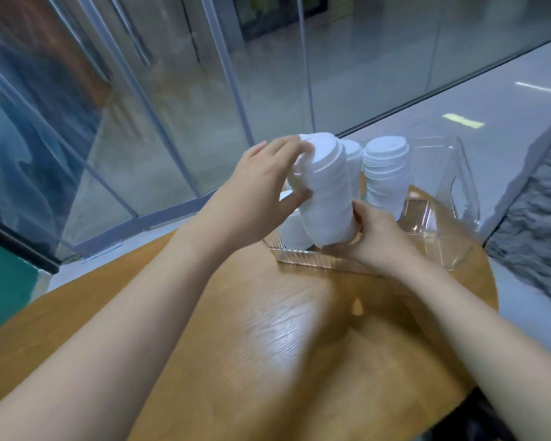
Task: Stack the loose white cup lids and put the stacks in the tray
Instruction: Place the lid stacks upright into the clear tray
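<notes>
Head view, centre frame: both hands on a tall stack of white lids (326,198), tilted, held over the near-left end of the clear tray (303,257). Left hand (258,192) grasps it up top w/ thumb and fingers curled round; right hand (374,240) grips the bottom end. Behind it, more lid stacks (385,173) standing upright in the tray, just right of centre. Tray sits on the wooden surface (268,345), far edge. Glass wall (172,90) fills the upper left.
</notes>
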A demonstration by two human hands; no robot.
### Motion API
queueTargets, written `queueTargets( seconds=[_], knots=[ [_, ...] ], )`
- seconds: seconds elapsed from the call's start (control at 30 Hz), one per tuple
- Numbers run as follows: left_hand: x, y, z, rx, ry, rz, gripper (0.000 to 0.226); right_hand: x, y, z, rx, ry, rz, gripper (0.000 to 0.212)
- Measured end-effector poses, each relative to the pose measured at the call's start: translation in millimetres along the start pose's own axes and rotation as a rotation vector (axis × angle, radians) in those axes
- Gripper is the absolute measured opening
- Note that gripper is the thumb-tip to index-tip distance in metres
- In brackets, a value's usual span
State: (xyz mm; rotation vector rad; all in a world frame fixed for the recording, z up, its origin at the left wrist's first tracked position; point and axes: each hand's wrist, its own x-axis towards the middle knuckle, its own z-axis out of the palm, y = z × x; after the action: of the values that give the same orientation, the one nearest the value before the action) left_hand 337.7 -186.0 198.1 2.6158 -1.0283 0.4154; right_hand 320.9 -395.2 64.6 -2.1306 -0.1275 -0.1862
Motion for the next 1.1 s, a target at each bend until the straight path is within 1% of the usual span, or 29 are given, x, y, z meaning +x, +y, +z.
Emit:
queueTargets(
  seconds=[0.1, 0.23, 0.33, 0.5, 0.63, 1.0, 1.1],
  knots=[
    [10.9, -12.1, 11.3, -0.009, -0.05, -0.026, 0.044, 13.9, 17.2, -0.4, -0.022, -0.013, 0.014, 0.067],
    [24.9, -20.7, 24.6, -0.01, -0.104, -0.006, 0.043, 27.0, 34.9, 0.3, -0.011, -0.038, 0.07, 0.079],
    [31.7, -25.1, 33.6, -0.01, -0.132, 0.001, 0.046, 33.8, 44.9, 0.6, -0.008, -0.07, 0.106, 0.078],
    [35.7, -34.9, 51.1, -0.032, -0.177, -0.034, 0.051, 39.8, 54.9, 1.2, -0.029, -0.136, 0.103, 0.076],
    [37.1, -38.8, 62.4, -0.04, -0.203, -0.051, 0.054, 43.9, 62.8, 5.0, -0.026, -0.179, 0.108, 0.087],
    [38.9, -46.3, 77.6, -0.036, -0.213, -0.069, 0.057, 51.1, 77.0, 14.1, -0.161, -0.208, 0.161, 0.097],
    [38.3, -46.0, 81.1, -0.03, -0.212, -0.06, 0.056, 52.1, 77.8, 14.5, -0.163, -0.213, 0.164, 0.093]
  ],
)
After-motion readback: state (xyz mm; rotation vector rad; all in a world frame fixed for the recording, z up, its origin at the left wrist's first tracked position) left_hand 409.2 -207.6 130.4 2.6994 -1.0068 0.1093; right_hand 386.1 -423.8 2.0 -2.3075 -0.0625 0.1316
